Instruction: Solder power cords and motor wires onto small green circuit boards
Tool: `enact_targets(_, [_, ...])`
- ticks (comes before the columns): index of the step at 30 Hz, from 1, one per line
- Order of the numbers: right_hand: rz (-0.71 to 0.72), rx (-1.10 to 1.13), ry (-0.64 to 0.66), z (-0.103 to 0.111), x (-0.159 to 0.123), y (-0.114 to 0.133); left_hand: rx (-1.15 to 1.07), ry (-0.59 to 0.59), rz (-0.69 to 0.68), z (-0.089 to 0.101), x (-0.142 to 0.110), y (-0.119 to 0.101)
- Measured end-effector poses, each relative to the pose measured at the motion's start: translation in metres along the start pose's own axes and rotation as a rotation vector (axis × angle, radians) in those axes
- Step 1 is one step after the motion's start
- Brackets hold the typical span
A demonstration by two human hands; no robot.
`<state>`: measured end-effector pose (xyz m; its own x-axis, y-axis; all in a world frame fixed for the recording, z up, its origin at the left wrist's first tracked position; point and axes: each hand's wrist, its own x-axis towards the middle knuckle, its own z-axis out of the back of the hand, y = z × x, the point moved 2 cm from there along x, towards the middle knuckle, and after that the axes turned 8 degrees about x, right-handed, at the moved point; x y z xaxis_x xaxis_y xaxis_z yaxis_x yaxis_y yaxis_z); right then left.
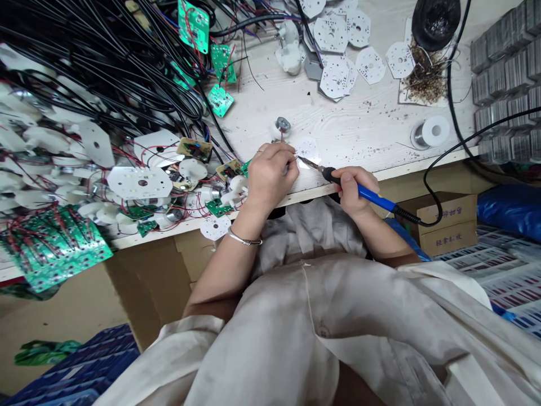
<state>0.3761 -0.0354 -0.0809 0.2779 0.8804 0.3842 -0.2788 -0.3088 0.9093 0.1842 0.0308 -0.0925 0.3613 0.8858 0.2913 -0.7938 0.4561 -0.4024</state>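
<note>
My right hand (357,189) is closed round the blue handle of a soldering iron (374,197). The iron's tip points left and meets the near part of a white octagonal circuit board (307,151) lying near the table's front edge. Over the board's left side, my left hand (273,172) has its fingers pinched together; a thin wire seems to run from them, but the fingertips hide most of what they hold. Just beyond that hand stands a small round motor (283,124) with a red wire.
Motors, wires and green boards (54,245) crowd the left side, with black cables (139,62) behind. White octagonal boards (332,34) are piled at the back. On the right are a solder spool (435,132), a dark bowl (435,22) and stacked grey plates (507,84).
</note>
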Motion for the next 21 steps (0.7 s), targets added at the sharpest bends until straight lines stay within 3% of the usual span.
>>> enact_targets(3, [0.006,-0.016,0.01,0.0,-0.001,-0.002,0.005,-0.013,-0.007,0.001,0.0,-0.001])
enact_targets(9, [-0.011,0.008,-0.087,-0.001,-0.01,-0.014,-0.018,-0.003,-0.005,0.001,0.0,0.0])
enact_targets(15, [0.08,0.038,0.012,-0.007,-0.004,-0.013,-0.035,0.019,0.013,0.0,-0.001,0.0])
enact_targets(21, [0.071,-0.012,-0.01,-0.008,0.008,-0.006,0.02,-0.009,-0.061,0.003,0.001,-0.004])
